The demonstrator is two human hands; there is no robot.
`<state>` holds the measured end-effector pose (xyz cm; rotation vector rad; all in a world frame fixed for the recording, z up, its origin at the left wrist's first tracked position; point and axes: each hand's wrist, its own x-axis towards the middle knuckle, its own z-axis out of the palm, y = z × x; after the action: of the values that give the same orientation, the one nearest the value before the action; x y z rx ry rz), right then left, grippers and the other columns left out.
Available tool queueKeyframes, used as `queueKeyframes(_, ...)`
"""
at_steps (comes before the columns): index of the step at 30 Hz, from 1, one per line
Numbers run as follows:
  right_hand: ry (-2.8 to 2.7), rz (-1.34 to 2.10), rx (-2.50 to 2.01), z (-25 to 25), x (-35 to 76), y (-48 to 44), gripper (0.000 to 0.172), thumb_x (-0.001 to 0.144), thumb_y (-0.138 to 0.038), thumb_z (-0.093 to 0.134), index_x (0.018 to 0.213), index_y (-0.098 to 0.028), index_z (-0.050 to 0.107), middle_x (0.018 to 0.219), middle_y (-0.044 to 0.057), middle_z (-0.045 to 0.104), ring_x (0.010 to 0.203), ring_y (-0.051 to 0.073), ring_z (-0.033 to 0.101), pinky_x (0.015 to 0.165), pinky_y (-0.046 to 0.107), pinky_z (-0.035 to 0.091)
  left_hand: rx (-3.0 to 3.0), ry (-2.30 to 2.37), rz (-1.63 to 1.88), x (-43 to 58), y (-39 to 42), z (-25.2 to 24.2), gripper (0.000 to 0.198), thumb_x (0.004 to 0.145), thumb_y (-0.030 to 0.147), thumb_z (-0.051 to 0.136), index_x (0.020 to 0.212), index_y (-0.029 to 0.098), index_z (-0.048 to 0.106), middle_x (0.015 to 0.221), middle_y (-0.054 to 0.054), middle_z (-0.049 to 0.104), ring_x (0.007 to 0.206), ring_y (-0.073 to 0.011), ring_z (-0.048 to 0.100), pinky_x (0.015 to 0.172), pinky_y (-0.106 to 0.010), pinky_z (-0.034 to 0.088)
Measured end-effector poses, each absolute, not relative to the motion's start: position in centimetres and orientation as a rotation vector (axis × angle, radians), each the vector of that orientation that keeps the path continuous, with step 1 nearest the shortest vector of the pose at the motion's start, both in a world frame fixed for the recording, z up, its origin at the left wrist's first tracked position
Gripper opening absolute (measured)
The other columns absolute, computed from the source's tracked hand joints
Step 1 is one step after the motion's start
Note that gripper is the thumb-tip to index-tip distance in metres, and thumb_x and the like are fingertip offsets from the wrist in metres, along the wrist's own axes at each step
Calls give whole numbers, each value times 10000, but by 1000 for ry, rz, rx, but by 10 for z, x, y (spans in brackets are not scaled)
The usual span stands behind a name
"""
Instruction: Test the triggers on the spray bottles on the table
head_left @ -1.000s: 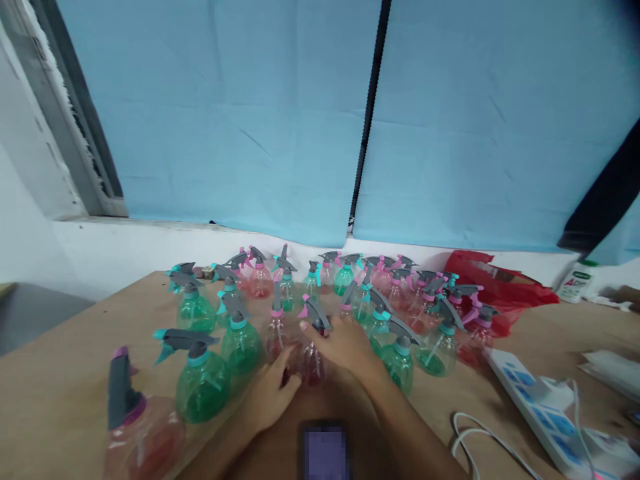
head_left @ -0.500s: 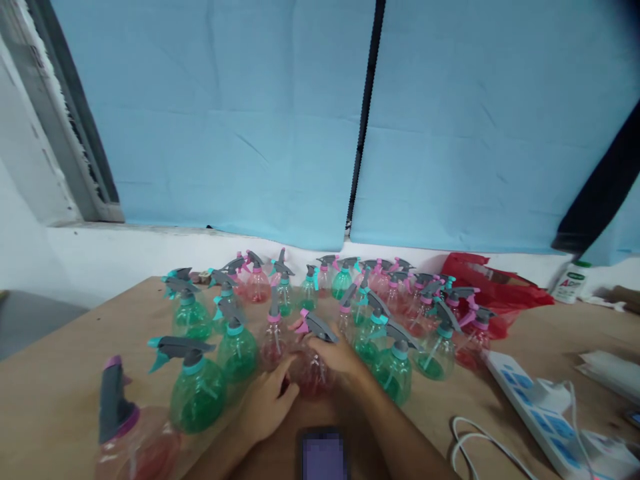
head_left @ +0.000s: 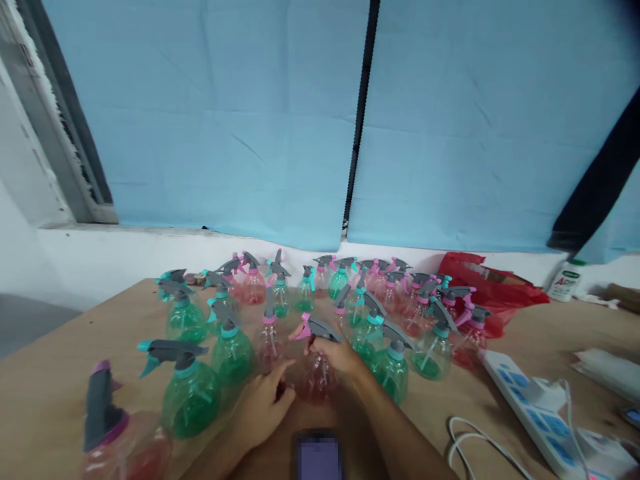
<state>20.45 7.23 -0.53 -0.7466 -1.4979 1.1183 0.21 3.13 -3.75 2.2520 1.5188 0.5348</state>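
Observation:
My right hand (head_left: 335, 352) is closed around the neck of a pink spray bottle (head_left: 317, 383) with a grey trigger head and pink nozzle. The bottle stands upright on the table, its nozzle pointing left. Just left of it is my left hand (head_left: 265, 402), holding nothing, with thumb and index finger apart and the other fingers curled in. The index fingertip comes close to the bottle; whether it touches I cannot tell. Beyond the left hand stand a green spray bottle (head_left: 233, 357) and another pink one (head_left: 270, 340). A green spray bottle (head_left: 393, 373) is beside my right forearm.
Several more pink and green spray bottles fill the back of the wooden table (head_left: 75, 373). A pink bottle (head_left: 125, 450) stands at the near left. To the right are a power strip (head_left: 525, 407) with cables, a red plastic bag (head_left: 493, 290) and a white bottle (head_left: 567, 280). A phone (head_left: 319, 457) lies in front.
My right hand and the pink spray bottle have shifted slightly to the right. The left hand keeps nearly the same pose. The whole view has turned a little.

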Motion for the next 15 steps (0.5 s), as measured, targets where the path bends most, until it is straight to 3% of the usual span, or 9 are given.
queueKeyframes(4,-1462,1152,-741,-6,203,74,232,636,-156,545,732,-217,748,694,-3,678,637,158,564,608,252,422,2323,1467,513,3,32,-37,230,961,245,499,1063,250,705,815,9,722,778,-187,671,716,-278,378)
queueKeyframes(7,-1485,1136,-762,-3,202,74,252,637,-177,564,769,-229,773,676,-4,683,646,177,588,628,265,467,2356,1454,467,5,32,-36,266,992,289,470,801,217,640,749,5,694,727,-170,648,667,-276,339)
queueKeyframes(11,-1489,1103,-783,-1,203,72,323,634,-188,587,869,-252,799,669,-19,692,633,181,600,629,271,480,2403,1498,407,6,33,-37,367,1009,313,443,680,199,557,683,-7,653,672,-166,609,643,-294,298)
queueKeyframes(15,-1445,1098,-814,-5,201,72,272,636,-178,564,793,-232,779,715,-5,708,661,175,602,630,259,461,2410,1480,395,5,34,-40,366,995,308,455,656,195,532,656,-3,630,640,-155,571,631,-302,276)
